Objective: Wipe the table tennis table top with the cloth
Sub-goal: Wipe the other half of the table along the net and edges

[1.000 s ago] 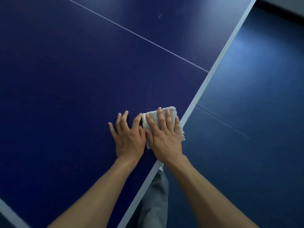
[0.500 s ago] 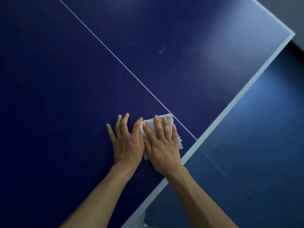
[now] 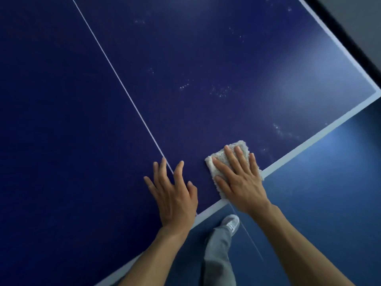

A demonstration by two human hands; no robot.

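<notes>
Cloth (image 3: 221, 162) lies under flat right hand (image 3: 240, 182) on table top (image 3: 206, 69).

No legible lettering, brand, number or sign anywhere in view: none on the dark blue table top (image 3: 206, 58), marked only by plain white lines (image 3: 123, 87); none on the pale cloth (image 3: 242, 145); none on the white shoe (image 3: 232, 222) below the table edge.

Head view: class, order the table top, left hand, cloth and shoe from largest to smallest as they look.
1. table top
2. left hand
3. cloth, though the right hand covers much of it, so hand versus cloth is unsure
4. shoe, smallest here, but farther from the camera
</notes>
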